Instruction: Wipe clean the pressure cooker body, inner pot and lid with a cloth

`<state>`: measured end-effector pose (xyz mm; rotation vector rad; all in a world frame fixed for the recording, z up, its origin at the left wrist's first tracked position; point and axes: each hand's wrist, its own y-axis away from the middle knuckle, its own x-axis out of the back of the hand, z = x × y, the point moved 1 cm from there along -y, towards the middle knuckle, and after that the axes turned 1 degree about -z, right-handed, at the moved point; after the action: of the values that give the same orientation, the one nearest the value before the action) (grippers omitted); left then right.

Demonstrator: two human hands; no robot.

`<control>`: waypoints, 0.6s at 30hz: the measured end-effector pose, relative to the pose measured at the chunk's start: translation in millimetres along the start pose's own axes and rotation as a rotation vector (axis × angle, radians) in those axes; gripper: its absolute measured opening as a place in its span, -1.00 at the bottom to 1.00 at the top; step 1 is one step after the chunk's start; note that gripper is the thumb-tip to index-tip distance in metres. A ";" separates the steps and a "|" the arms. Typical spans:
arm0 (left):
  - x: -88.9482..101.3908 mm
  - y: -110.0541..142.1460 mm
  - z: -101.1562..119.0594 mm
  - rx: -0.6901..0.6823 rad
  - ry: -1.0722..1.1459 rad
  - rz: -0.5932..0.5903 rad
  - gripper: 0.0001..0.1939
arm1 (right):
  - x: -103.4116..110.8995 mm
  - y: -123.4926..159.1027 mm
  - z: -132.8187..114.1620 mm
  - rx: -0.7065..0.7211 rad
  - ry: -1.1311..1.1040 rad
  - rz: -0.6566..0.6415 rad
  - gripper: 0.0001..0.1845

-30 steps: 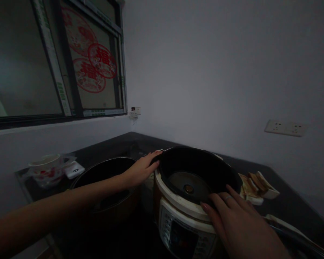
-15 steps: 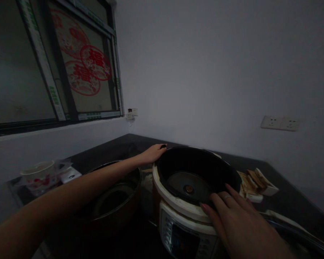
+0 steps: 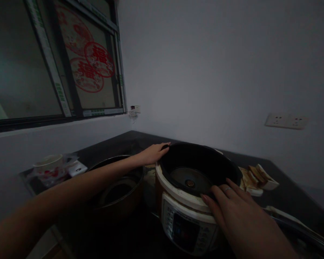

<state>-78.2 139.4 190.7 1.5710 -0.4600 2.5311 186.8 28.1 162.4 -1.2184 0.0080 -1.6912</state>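
An electric pressure cooker (image 3: 182,230), white and brown with a front control panel, stands uncovered on the dark counter. Inside its black wall, a round heating plate (image 3: 197,175) with a small button at the centre is visible. My left hand (image 3: 153,153) grips the far left of the cooker's rim at a dark part, its fingers mostly out of sight. On the near right side, my right hand (image 3: 236,210) wears a ring and closes over the rim, fingertips reaching just inside. A wide dark pot (image 3: 116,207) sits left of the cooker, under my left forearm.
Stained white trays (image 3: 266,181) with brown pieces lie to the cooker's right. A long dark handle (image 3: 299,228) runs along the lower right. At left are a paper cup (image 3: 50,169) in clear plastic and a small white box (image 3: 77,168). A wall and window bound the counter (image 3: 156,138).
The view has shifted slightly, so the scene sits a little further right and higher. Both hands keep their places on the cooker rim, which looks unmoved on the counter.
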 end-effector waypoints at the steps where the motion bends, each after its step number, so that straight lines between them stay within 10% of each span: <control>1: -1.7 11.7 3.2 0.004 0.011 0.028 -0.44 | -1.1 0.8 -0.8 0.007 0.002 0.010 -0.64; 9: -14.6 60.6 21.0 -0.026 0.081 0.153 -0.45 | -3.6 3.4 -4.6 0.006 -0.009 0.094 -0.54; 18: -5.7 -16.5 2.4 0.003 0.167 0.142 -0.52 | -0.4 2.0 1.5 -0.045 -0.108 -0.072 -0.67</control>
<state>-69.2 154.5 189.8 1.3574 -0.5659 2.7403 189.2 28.2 161.7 -1.3569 -0.0649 -1.6931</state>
